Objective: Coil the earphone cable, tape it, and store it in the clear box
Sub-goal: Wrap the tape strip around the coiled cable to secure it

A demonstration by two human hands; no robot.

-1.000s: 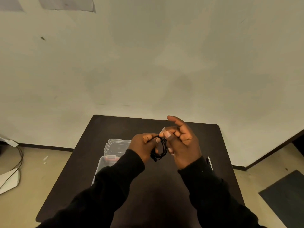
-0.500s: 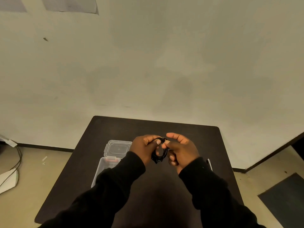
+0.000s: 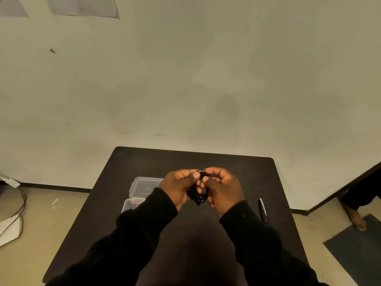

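On the floor at the far left lie some grey cables (image 3: 19, 205) and a white flat thing (image 3: 10, 232). A dark table (image 3: 132, 162) stands against a pale wall (image 3: 185, 79).

Near the left edge of the tabletop sits the clear box (image 3: 128, 205). It is open. Its lid (image 3: 144, 185) lies flat on the side toward the far edge. Something small and reddish shows inside the box, but it is too blurry to tell what it is. A black sleeve (image 3: 144, 221) hides part of the box.

Above the middle of the tabletop, the left hand (image 3: 178, 187) and the right hand (image 3: 223, 188) are held close together. Between them is the earphone cable (image 3: 198, 195), a small bunch of black loops. It is up in the air, not on the table and not in the box. The fingers of the left hand are curled in tight, and its thumb presses on the top of the loops. The right hand's fingers are curled in too, and its thumb presses just beside the left thumb. Both hands hold the cable. The bottom of the loops hangs down between the two palms. No tape can be made out on it.

Near the right edge of the tabletop lies a black pen-like tool (image 3: 262, 211) with a shiny tip. It is well apart from the hands.

On the floor at the far right is a bare foot (image 3: 355, 218) of another person, beside a dark mat (image 3: 358, 250).
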